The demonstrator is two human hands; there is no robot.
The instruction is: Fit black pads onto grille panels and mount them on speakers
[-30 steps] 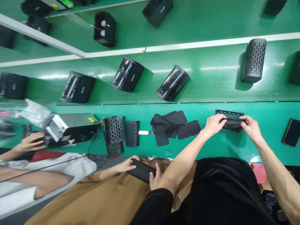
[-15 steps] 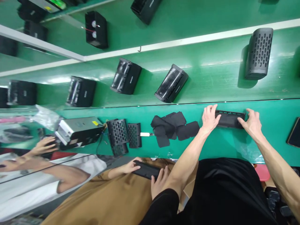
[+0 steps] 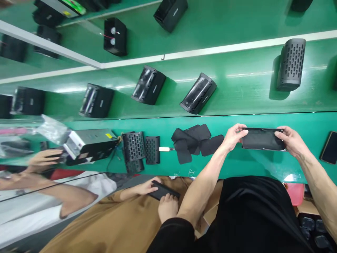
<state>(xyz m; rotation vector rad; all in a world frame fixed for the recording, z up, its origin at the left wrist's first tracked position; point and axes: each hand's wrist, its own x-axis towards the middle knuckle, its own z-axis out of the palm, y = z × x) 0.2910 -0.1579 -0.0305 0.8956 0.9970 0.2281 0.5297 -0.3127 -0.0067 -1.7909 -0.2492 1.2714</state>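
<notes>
So, at the far left a co-worker's hand (image 3: 44, 158) is at a dark thing too blurred to tell, a clear bag (image 3: 52, 129) just above. Next comes a metal box (image 3: 91, 143) with a yellow label, then stacked grilles (image 3: 133, 146) and a single grille (image 3: 152, 150) just beside them. Above these sits a speaker (image 3: 149, 85); below, someone in a brown top (image 3: 113, 218) holds a dark part (image 3: 162, 190) in both hands. A pale-handled tool (image 3: 164, 149) lies between the single grille and a loose heap of black patches (image 3: 196, 140). The left hand (image 3: 235, 136) grasps the left end of the panel (image 3: 263, 139), thumb on its dark face. The panel is right of the patches, over the green table (image 3: 252, 165); whether it touches, I cannot tell. The right hand (image 3: 292, 140) grips the other end, thumb likewise on the face. Beyond is a slotted speaker (image 3: 292, 65), below a pink bin (image 3: 294, 193), and farthest right a phone (image 3: 329, 147).
</notes>
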